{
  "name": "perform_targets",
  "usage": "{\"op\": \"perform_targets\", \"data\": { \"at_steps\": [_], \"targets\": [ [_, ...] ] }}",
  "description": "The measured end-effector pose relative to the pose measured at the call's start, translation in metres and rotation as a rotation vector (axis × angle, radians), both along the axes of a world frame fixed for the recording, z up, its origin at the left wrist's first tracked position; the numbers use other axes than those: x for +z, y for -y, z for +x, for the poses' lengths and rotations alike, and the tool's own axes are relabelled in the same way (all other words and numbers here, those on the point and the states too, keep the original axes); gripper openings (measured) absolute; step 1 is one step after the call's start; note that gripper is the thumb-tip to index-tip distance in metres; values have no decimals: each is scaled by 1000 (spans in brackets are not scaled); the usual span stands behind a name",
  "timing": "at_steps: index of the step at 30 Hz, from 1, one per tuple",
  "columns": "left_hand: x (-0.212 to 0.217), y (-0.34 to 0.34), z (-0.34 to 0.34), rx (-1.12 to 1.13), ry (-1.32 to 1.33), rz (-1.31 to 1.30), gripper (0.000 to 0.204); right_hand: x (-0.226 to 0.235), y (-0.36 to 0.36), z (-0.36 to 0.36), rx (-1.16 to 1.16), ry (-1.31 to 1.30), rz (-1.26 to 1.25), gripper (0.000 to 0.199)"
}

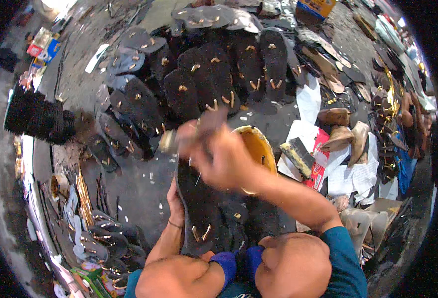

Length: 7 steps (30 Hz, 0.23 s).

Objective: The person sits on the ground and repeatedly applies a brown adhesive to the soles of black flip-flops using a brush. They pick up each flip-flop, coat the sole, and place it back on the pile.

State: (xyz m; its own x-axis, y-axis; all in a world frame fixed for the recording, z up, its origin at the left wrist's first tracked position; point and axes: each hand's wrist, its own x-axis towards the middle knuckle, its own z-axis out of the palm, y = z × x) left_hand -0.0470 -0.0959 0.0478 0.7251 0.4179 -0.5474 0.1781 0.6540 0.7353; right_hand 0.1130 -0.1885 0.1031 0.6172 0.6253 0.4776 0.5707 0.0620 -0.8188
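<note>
My left hand (176, 204) grips the left edge of a long black sandal sole (199, 208), which stands lengthwise between my knees. Two tan strap ends stick up from the sole near its lower end. Above its upper end, my right hand (224, 161) is closed around a short tool (169, 141) with a pale end. Motion smears the tool, so its exact kind is unclear. Just behind my right forearm sits a round tub (254, 141), its inside coated yellow-brown; the hand and forearm hide part of it.
Many black soles with tan strap ends (182, 89) are piled ahead. Wooden shoe lasts (358, 141) lie on papers at the right, near a dark block with a pale edge (298, 158). More sandals (109, 238) are heaped at lower left. White scraps dot the dark floor (149, 198).
</note>
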Motion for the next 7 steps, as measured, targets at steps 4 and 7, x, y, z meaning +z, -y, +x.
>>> {"op": "perform_targets", "data": {
  "at_steps": [4, 7],
  "targets": [
    [20, -7, -10, 9, 379, -214, 71, -1, 4, 29, -25, -473, 15, 16],
    [-1, -20, -17, -92, 251, -98, 77, -13, 5, 16, -14, -233, 46, 17]
  ]
}}
